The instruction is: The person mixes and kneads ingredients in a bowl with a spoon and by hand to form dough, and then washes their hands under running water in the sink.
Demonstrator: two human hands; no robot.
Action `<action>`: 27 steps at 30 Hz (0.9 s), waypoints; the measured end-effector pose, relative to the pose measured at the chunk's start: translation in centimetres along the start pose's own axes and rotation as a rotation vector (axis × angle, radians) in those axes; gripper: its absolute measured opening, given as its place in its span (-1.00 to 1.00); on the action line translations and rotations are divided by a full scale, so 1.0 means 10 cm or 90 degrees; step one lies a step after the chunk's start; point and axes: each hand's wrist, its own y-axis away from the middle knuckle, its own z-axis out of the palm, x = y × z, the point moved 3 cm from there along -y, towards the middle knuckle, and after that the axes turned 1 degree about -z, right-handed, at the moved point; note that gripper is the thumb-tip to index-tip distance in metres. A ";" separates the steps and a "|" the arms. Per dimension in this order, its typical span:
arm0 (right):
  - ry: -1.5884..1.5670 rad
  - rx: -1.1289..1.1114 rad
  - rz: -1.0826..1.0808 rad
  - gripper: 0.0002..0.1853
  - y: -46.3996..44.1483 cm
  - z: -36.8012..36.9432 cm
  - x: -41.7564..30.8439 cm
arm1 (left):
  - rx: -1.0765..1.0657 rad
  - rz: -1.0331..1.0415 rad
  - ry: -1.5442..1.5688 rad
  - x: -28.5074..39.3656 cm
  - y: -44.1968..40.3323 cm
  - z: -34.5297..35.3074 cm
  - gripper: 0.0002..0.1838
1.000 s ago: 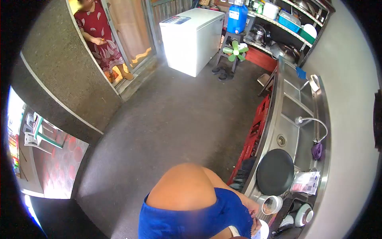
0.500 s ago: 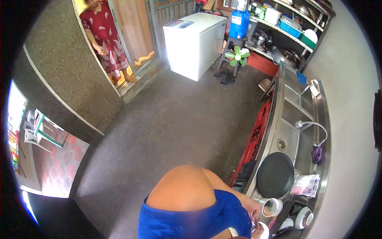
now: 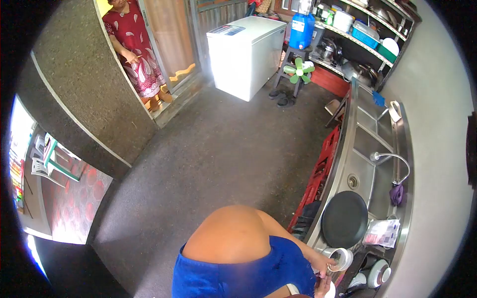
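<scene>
My left hand [image 3: 322, 264] is at the near side of a clear plastic tub [image 3: 340, 259], with one finger stretched to its rim and another pointing down, apart from it. Just below, my right hand [image 3: 322, 286] is partly cut off by the blue clothing, beside a white round item [image 3: 330, 291] at the bottom edge. What the right fingers hold, if anything, is hidden. Beyond the tub lies a round black pan [image 3: 345, 219] on the steel counter, with a printed plastic packet [image 3: 381, 233] to its right.
A steel sink [image 3: 364, 169] with a curved faucet [image 3: 397, 155] runs along the right wall. White bowls [image 3: 379, 273] lie at lower right. Red crates [image 3: 318, 174] are under the counter. A white freezer [image 3: 243, 57] stands ahead; a person [image 3: 131, 44] stands in the doorway at upper left.
My left hand has moved slightly up and right, its fingers parting near the tub's rim. My right hand shows more beside the white item. The view has shifted slightly.
</scene>
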 end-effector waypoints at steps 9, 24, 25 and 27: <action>-0.358 0.020 0.370 -0.67 0.05 -0.06 0.60 | 0.025 0.055 -0.073 -0.42 -0.37 -0.11 0.19; -0.396 0.047 0.411 -0.62 -0.03 0.03 0.57 | 0.165 0.124 -0.267 -0.18 -0.11 -0.16 0.24; -0.388 0.052 0.403 -0.62 -0.03 0.04 0.53 | 0.180 0.133 -0.273 -0.13 -0.06 -0.15 0.24; -0.373 0.053 0.390 -0.62 -0.03 0.06 0.46 | 0.170 0.140 -0.251 -0.06 0.01 -0.14 0.24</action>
